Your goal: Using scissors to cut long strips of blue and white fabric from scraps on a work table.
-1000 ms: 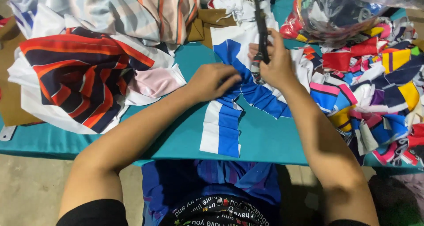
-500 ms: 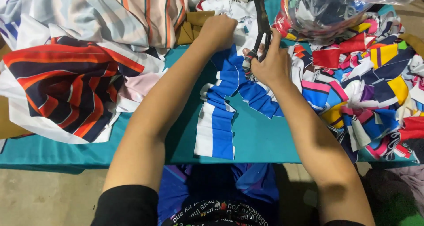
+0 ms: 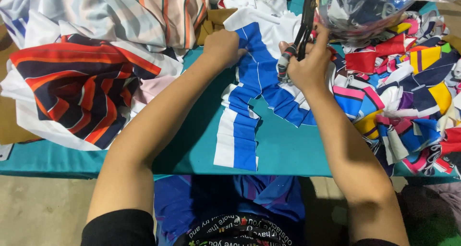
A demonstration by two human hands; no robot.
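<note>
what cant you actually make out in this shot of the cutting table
- Scissors: in the head view the tips run off the top edge, and the right hand covers the handles.
- Blue and white fabric: the left hand hides the part it presses down.
- Clear plastic bag: its contents are blurred by glare and cut off by the top edge.
- Scrap pile: runs past the right edge.
- Table: mostly buried under cloth.

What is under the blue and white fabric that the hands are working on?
The blue and white fabric lies on the teal table, bare around its lower end. The left hand presses it flat. What lies beneath its upper part is covered.
</note>
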